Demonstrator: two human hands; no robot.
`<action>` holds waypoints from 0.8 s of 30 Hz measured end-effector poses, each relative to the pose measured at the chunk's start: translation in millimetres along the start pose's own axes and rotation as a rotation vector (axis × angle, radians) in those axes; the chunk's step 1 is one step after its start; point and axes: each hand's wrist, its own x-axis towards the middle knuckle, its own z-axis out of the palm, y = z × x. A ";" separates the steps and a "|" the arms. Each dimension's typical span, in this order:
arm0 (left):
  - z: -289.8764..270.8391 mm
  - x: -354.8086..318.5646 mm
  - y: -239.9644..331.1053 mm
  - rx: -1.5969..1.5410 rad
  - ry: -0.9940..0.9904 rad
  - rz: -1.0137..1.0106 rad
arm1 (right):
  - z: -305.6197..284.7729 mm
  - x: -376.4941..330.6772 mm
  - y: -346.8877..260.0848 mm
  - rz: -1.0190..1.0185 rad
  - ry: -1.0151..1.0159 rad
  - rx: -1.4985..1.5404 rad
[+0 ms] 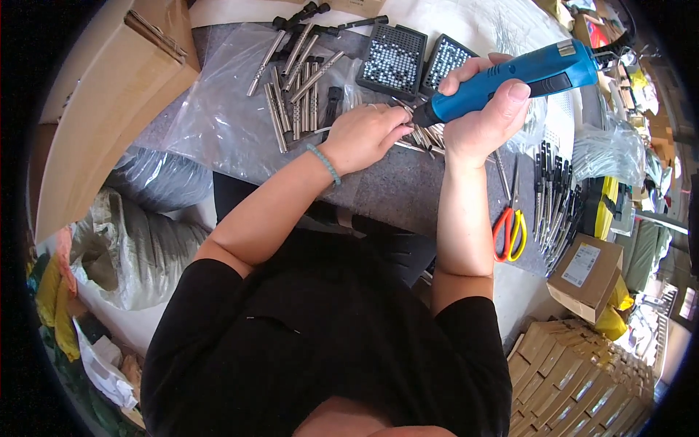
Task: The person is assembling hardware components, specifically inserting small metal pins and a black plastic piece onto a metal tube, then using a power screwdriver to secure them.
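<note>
My right hand (480, 120) is wrapped round a blue electric screwdriver (520, 76), whose dark nose points down and left. At that nose, the fingers of my left hand (371, 131) pinch together on a small part; too little of it shows to name. Several thin metal pieces (429, 138) lie on the grey table mat right under the tool's tip. Left of my left hand lie several perforated metal tubes (297, 109), some with black ends. Behind my hands stand two black trays (393, 60) with rows of small shiny parts.
Scissors with red and yellow handles (511, 233) lie right of my right forearm, beside a row of black-ended metal rods (553, 197). A cardboard box (586, 273) stands at the table's right edge. A big carton (116, 109) rises at the left, near clear plastic bags (211, 109).
</note>
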 end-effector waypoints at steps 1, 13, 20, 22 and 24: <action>0.2 0.3 -0.7 -0.006 -0.006 -0.002 | -0.2 -0.3 0.3 0.001 0.009 0.012; -2.9 -1.1 3.6 -0.092 -0.005 -0.067 | 0.1 -0.8 -3.1 0.005 0.004 -0.011; 0.3 -1.1 -0.5 -0.068 0.031 -0.017 | 0.6 -2.0 -5.6 0.014 0.006 -0.021; -4.2 0.6 4.9 -0.111 0.001 -0.053 | -3.1 -0.2 -6.5 0.000 -0.007 -0.038; -5.4 0.7 4.8 -0.154 -0.026 -0.091 | -7.0 0.2 -7.7 0.003 -0.005 -0.029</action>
